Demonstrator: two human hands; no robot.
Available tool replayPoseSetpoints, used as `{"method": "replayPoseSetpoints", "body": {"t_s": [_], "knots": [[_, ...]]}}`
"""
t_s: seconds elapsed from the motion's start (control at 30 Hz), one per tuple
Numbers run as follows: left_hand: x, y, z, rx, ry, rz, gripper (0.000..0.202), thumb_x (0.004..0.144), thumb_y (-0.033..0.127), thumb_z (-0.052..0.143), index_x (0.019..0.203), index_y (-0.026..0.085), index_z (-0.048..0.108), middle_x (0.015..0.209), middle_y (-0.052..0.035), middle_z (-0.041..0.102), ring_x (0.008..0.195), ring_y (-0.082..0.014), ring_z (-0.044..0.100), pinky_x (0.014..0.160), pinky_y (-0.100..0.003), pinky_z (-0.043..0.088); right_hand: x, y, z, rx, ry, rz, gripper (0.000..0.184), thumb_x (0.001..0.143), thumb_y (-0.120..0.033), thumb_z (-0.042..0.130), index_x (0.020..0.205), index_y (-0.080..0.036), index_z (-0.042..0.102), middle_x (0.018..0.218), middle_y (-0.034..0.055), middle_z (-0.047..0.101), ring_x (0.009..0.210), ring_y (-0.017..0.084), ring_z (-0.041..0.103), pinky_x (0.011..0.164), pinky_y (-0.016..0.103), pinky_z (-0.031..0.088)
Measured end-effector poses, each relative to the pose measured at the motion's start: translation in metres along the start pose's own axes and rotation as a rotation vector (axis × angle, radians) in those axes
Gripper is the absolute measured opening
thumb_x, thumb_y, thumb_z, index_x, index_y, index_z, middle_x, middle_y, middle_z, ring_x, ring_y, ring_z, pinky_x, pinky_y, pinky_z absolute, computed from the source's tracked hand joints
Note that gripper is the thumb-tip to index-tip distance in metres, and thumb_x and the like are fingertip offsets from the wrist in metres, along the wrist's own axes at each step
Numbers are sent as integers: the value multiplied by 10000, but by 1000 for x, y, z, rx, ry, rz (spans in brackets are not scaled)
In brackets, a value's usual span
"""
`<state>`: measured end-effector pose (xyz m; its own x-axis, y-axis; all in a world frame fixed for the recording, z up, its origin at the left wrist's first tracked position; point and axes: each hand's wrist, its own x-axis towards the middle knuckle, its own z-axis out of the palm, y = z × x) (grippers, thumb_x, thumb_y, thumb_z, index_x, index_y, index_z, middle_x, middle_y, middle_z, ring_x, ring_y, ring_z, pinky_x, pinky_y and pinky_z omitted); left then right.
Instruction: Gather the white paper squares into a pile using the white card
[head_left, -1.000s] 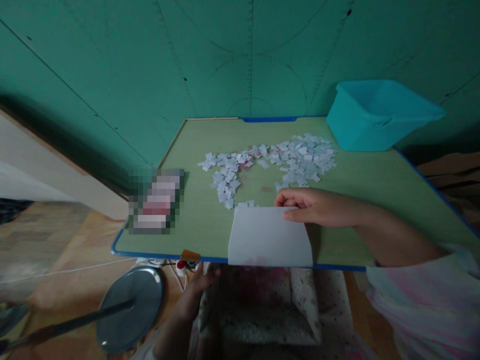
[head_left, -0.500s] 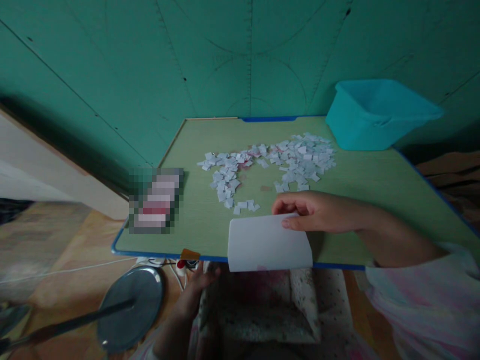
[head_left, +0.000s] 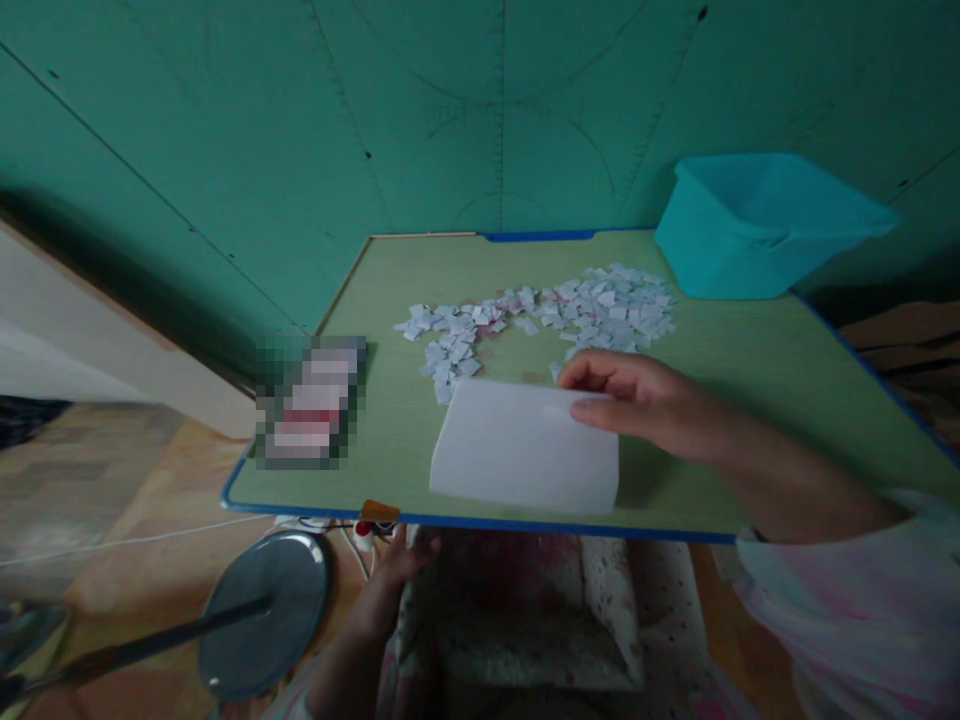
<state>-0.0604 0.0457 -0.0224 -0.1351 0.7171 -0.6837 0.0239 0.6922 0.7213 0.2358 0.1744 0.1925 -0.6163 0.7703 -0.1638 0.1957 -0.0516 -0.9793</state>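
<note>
A white rectangular paper sheet (head_left: 517, 452) is pinched at its far edge by the right hand (head_left: 634, 398) over the green table (head_left: 750, 360); how far the left hand (head_left: 391, 572) is closed cannot be told

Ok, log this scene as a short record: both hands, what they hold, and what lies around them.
right hand: grips the far edge of the sheet of paper, fingers on top
left hand: below the near edge of the table, against a cushion; grip unclear
sheet of paper: white, on the near part of the table
paper scraps: small white bits scattered beyond the sheet
bin: teal, at the far right corner
floor: round metal disc, lower left
</note>
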Motion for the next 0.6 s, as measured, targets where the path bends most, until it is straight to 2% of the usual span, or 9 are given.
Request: {"method": "replayPoseSetpoints", "body": {"t_s": [0.1,0.17,0.2,0.27,0.33,0.4,0.6], "knots": [[1,0,-4,41,31,-17,538,320,396,787,806,253,607,871,-97,736,1111,-383,558,833,-441,527,5,-3,-5,232,431,-83,146,716,-273,589,825,-226,505,740,-31,527,634,103,489,563,222,377],[-1,1,-3,31,-5,-3,538,331,405,782,817,249,612,799,-83,736,1069,-386,585,798,-457,541,11,-3,-10,355,677,-138,144,709,-257,575,817,-223,485,737,-28,524,656,110,498,577,230,385],[-2,2,-2,28,-21,3,545,336,405,778,830,248,610,791,-78,735,1053,-383,596,795,-460,543,14,-2,-13,395,761,-159,147,709,-253,576,813,-221,476,736,-28,520,664,113,501,583,234,388],[-3,2,3,58,47,36,538,345,408,760,832,255,591,797,-81,730,1054,-382,595,831,-468,526,17,-1,-18,403,861,-196,160,717,-265,591,815,-222,472,728,-29,509,657,112,495,575,239,380],[-5,2,8,105,169,72,511,347,409,733,806,265,561,799,-97,720,1087,-402,566,885,-491,489,19,3,-24,299,896,-222,180,725,-306,612,829,-225,490,717,-32,498,635,109,475,550,241,359],[-7,3,12,127,237,93,486,344,406,706,779,275,531,787,-110,705,1122,-424,530,908,-513,467,18,6,-30,119,897,-242,208,734,-374,617,851,-234,517,731,-28,501,630,113,461,538,248,343],[-9,5,14,96,208,125,459,358,420,682,764,267,531,823,-117,697,1121,-422,525,920,-496,462,12,14,-47,-215,717,-74,294,743,-580,548,921,-350,502,824,-4,541,679,172,473,532,294,359]]}}
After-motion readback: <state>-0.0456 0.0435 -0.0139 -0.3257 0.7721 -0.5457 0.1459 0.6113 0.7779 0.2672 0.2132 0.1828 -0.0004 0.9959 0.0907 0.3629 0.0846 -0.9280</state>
